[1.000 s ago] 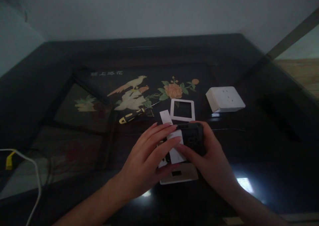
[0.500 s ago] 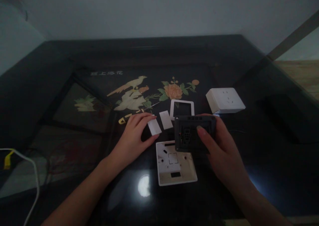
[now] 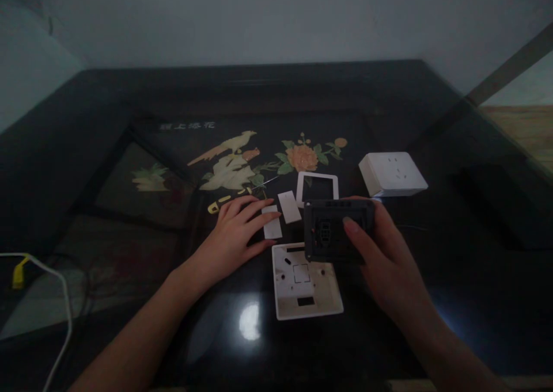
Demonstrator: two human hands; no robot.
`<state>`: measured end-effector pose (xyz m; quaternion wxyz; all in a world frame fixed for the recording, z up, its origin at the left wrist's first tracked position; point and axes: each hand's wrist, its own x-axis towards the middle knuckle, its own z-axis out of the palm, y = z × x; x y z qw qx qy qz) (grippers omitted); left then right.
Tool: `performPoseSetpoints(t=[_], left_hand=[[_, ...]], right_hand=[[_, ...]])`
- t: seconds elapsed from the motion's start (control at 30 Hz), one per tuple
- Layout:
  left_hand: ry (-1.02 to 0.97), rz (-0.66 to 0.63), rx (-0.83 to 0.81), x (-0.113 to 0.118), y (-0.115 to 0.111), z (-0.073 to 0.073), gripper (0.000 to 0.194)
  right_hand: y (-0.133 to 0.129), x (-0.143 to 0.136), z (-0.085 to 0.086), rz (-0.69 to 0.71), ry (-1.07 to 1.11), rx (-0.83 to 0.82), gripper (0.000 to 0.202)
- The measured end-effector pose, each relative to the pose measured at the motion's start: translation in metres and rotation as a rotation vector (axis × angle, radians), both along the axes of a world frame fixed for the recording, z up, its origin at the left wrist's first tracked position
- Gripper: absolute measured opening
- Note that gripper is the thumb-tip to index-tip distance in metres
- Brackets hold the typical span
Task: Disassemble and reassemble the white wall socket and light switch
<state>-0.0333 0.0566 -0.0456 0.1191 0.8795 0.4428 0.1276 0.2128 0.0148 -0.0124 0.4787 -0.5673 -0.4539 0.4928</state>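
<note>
My right hand grips a dark grey switch module, thumb across its face, above a white square back box. My left hand rests with fingers apart over a small white rocker plate lying on the table. A second white rocker plate lies just right of it. Behind the module lies a white square frame, partly hidden by it. Beyond my left fingers is a screwdriver with a yellow-marked handle, partly covered by that hand.
A white socket box stands at the right on the dark glossy table, which carries a bird and flower picture. A white cable with a yellow tag runs along the left. A wall rises behind the table.
My left fingers have loosened and spread; the rocker plate they pinched now lies flat beneath them. My right hand keeps the switch module in nearly the same place.
</note>
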Motion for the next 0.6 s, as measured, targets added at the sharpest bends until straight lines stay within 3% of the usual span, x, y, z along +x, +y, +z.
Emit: performPoseSetpoints(t=[0.2, 0.4, 0.43, 0.53, 0.6], left_hand=[[-0.078, 0.004, 0.04, -0.002, 0.002, 0.012, 0.035], [-0.408, 0.06, 0.097, 0.01, -0.017, 0.028, 0.032], [-0.441, 0.03, 0.07, 0.013, -0.021, 0.029, 0.039], [-0.455, -0.083, -0.02, 0.021, -0.032, 0.029, 0.085], [-0.432, -0.12, -0.063, 0.025, -0.037, 0.029, 0.102]], right_hand=[[0.002, 0.001, 0.001, 0.031, 0.043, -0.064, 0.023], [0.0, -0.003, 0.002, 0.093, 0.242, -0.161, 0.03], [-0.001, -0.004, 0.003, 0.113, 0.256, -0.174, 0.03], [-0.006, -0.007, 0.005, 0.164, 0.283, -0.173, 0.026], [-0.008, -0.008, 0.006, 0.19, 0.295, -0.163, 0.025]])
